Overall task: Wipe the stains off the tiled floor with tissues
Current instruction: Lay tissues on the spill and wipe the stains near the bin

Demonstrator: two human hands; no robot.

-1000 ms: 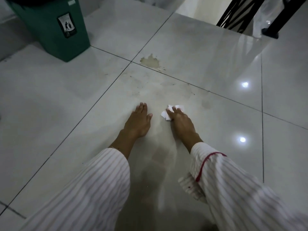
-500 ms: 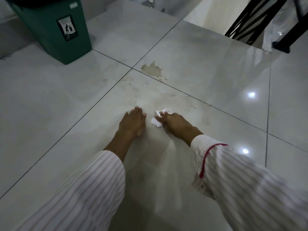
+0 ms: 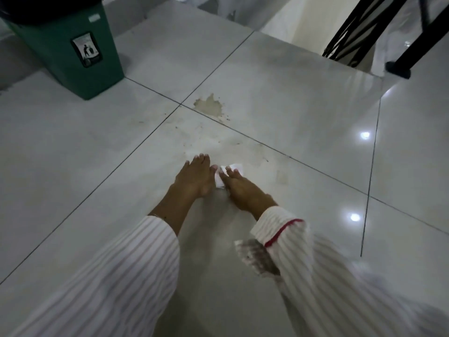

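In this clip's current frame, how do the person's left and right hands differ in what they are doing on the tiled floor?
The right hand presses a white tissue against the floor; the left hand has nothing under it and lies flat on the bare tile. The left hand's fingers point straight ahead, towards the tan stain, while the right hand angles inward, towards the left one. Both rest on the same tile, fingers extended, close together, short of the stain.

Glossy grey tiled floor point(image 3: 73, 147), dark grout lines. Green bin point(image 3: 70, 52) upper left. Tan stain point(image 3: 209, 107) at centre, tissue point(image 3: 229, 176) flat on tile below it.
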